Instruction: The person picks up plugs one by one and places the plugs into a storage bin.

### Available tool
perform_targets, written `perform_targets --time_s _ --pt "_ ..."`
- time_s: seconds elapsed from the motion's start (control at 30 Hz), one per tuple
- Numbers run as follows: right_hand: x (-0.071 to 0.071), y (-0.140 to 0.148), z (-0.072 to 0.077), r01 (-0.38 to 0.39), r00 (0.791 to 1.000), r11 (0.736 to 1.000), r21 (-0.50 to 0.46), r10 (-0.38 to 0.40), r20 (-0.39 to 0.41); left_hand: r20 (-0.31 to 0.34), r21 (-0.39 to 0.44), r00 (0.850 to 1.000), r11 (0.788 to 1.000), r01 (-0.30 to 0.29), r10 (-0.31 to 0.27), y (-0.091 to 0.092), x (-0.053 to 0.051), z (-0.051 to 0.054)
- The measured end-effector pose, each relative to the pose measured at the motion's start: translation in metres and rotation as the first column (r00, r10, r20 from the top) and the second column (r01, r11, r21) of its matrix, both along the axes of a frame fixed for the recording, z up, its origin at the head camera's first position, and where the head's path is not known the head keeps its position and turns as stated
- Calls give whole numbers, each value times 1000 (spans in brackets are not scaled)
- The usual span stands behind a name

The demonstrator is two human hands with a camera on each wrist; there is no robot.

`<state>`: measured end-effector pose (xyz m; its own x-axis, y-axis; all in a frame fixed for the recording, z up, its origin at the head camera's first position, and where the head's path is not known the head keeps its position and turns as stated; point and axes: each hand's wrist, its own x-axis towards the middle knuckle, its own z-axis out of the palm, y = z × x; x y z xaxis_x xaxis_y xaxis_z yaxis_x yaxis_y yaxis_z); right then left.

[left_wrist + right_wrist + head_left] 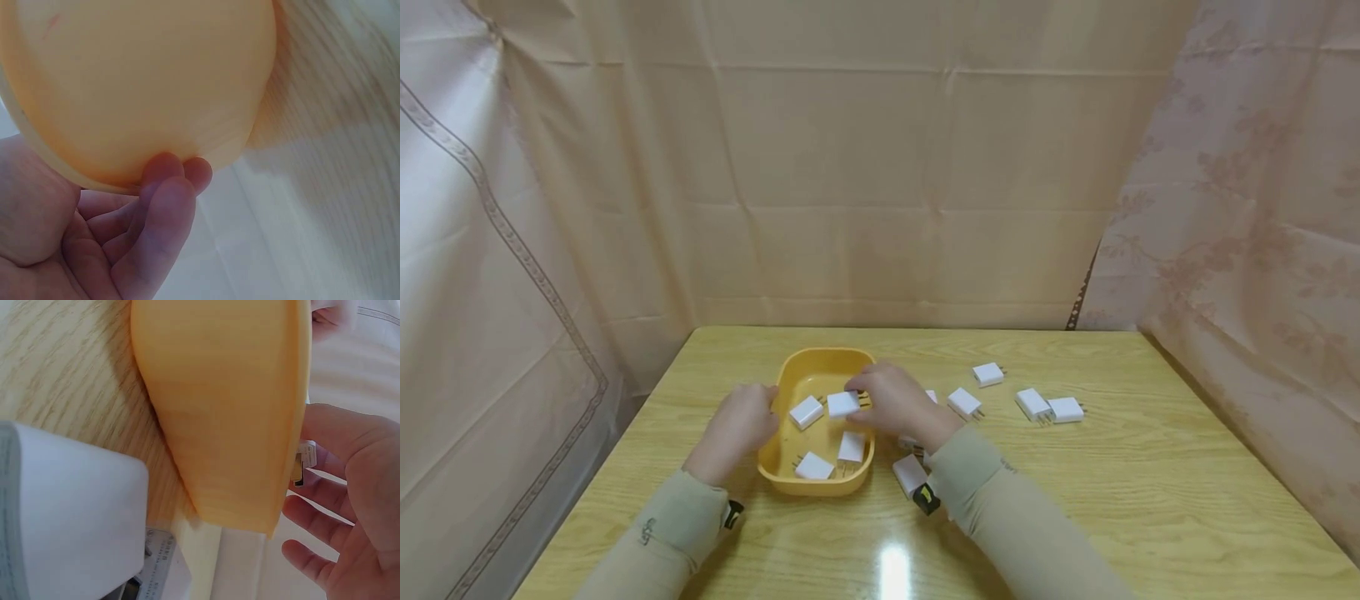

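Note:
A yellow plastic basin (816, 488) stands on the table. My left hand (741, 427) grips its left rim; in the left wrist view the fingertips (164, 172) press against the basin wall. Over the basin's right side, my right hand (901, 407) pinches a white charger plug (842, 405) between thumb and finger, prongs pointing right. In the right wrist view the basin wall (219, 412) hides most of that charger. Inside the basin lie three other white chargers: one at left (807, 412), one near the front (814, 467), one at right (851, 447).
Right of the basin, several white chargers lie on the wooden table (1120, 467): one at the back (988, 374), one nearer (964, 403), a touching pair (1033, 405) and one by my right wrist (910, 475). My right arm partly covers others. Beige curtain (880, 167) encloses the table.

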<state>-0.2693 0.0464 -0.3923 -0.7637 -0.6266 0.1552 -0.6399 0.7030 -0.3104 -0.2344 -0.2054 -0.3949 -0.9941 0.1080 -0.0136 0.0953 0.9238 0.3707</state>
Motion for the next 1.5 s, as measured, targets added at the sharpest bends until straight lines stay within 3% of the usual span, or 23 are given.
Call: perform_targets --time_s 0.5,0.63,0.83,1.5 --pt "3 0 -3 14 1000 999 46 -13 -27 17 24 1000 1000 -16 15 0 0 -1" --pt "3 1 -4 12 1000 999 52 -12 -16 -6 16 1000 1000 -2 2 1 1 0" --pt "3 2 -5 11 1000 1000 24 -12 8 -30 6 999 1000 12 -12 0 1 0" --pt "6 27 5 28 998 994 -105 -23 50 18 28 1000 999 -20 20 1 3 0"
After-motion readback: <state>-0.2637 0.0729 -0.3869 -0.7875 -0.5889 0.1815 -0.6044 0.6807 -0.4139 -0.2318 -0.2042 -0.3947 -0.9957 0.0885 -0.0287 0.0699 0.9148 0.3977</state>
